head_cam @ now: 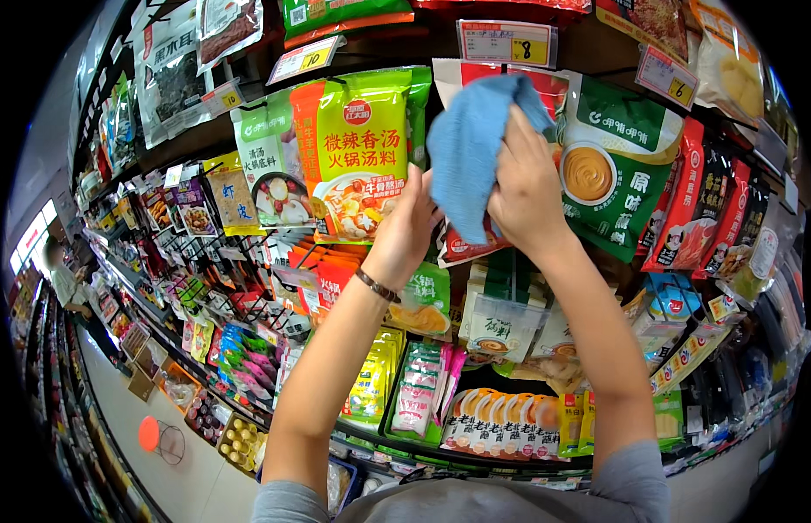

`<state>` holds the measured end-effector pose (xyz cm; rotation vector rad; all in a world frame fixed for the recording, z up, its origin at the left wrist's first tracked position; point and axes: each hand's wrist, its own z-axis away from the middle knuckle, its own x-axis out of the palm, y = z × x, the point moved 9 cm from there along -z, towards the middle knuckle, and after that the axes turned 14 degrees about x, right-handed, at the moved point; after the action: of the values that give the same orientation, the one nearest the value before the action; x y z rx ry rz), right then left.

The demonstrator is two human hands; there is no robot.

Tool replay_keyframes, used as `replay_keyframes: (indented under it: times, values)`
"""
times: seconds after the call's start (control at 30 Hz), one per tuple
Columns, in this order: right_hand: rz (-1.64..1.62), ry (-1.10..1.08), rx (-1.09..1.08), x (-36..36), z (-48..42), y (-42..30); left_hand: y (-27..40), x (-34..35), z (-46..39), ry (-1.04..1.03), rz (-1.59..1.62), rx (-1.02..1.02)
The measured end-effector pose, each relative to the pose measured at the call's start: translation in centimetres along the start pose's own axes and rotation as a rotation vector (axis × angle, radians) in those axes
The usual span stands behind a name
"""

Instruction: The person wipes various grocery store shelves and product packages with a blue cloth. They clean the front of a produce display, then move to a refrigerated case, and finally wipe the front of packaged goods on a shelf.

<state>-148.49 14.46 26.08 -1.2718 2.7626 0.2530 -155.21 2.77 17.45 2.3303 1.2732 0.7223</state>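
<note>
A blue cloth (467,157) is bunched under the fingers of my right hand (526,186), which presses it over the front of a hanging red and white food packet (467,245). The cloth covers most of that packet. My left hand (409,225), with a dark bracelet on the wrist, is raised at the packet's left edge. Its fingertips are partly hidden, so whether they grip the packet is unclear. Left of it hangs a green and orange hotpot soup-base packet (360,157). To the right of the cloth hangs a dark green dipping-sauce packet (618,170).
Price tags (508,44) and metal hooks project from the rack. Lower down stand boxed sauce packets (500,421) and yellow sachets (373,379). At left, an aisle floor (203,477) holds an orange-topped wire stool (158,435) and cartons; a person (69,281) stands farther off.
</note>
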Motion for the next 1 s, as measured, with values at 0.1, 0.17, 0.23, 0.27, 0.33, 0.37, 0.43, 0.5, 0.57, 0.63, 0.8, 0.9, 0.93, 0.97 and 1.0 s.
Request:
replay_keyframes:
  times: [0.1, 0.17, 0.23, 0.27, 0.33, 0.37, 0.43, 0.5, 0.57, 0.63, 0.8, 0.9, 0.93, 0.97, 1.0]
  values:
    - [-0.052, 0.038, -0.011, 0.6, -2.1, -0.8, 0.5, -1.5, 2.3, 0.093, -0.307, 0.041]
    - [-0.06, 0.004, -0.03, 1.0, -2.0, -1.4, 0.8, -1.6, 3.2, 0.097, -0.399, 0.084]
    - [-0.058, -0.066, -0.106, 1.4, -1.4, -2.5, 1.5, -1.4, 3.3, 0.089, -0.487, 0.185]
    - [-0.089, -0.109, -0.145, 1.6, -0.7, -3.1, 1.7, -1.1, 4.1, 0.087, -0.555, 0.194]
    - [0.007, -0.086, -0.101, 0.6, -0.9, -2.2, 3.4, 0.3, 4.7, 0.091, -0.806, 0.205]
    - [0.057, -0.076, -0.077, 0.1, -0.9, -1.3, 4.1, 0.9, 4.9, 0.096, -0.931, 0.206]
    - [0.096, 0.103, 0.035, -1.5, -1.3, 2.6, 3.0, 0.6, 5.3, 0.142, -0.932, 0.134]
    - [0.108, 0.194, 0.127, -2.4, -2.1, 5.9, 2.4, 0.7, 5.6, 0.151, -0.968, 0.065]
    - [-0.028, 0.096, 0.276, -2.7, -2.6, 8.4, 1.6, 0.4, 6.0, 0.186, -0.882, -0.014]
    - [-0.08, 0.062, 0.301, -2.6, -2.2, 8.2, 1.3, 0.1, 6.4, 0.204, -0.872, -0.084]
    - [0.013, -0.034, 0.156, -2.0, 3.4, 2.4, 1.7, 1.1, 6.8, 0.259, -0.531, -0.098]
    - [-0.08, -0.22, 0.013, -0.2, 6.7, -3.0, 1.9, 0.1, 6.6, 0.187, -0.747, 0.098]
    - [-0.095, -0.318, -0.01, 0.5, 7.8, -3.8, 1.9, 0.2, 6.6, 0.168, -0.77, 0.119]
    - [-0.111, -0.416, -0.033, 1.1, 8.6, -4.3, 1.8, 0.2, 6.7, 0.15, -0.793, 0.139]
    - [-0.138, -0.389, -0.013, 0.5, 8.3, -3.9, 1.5, -0.2, 6.4, 0.124, -0.75, 0.162]
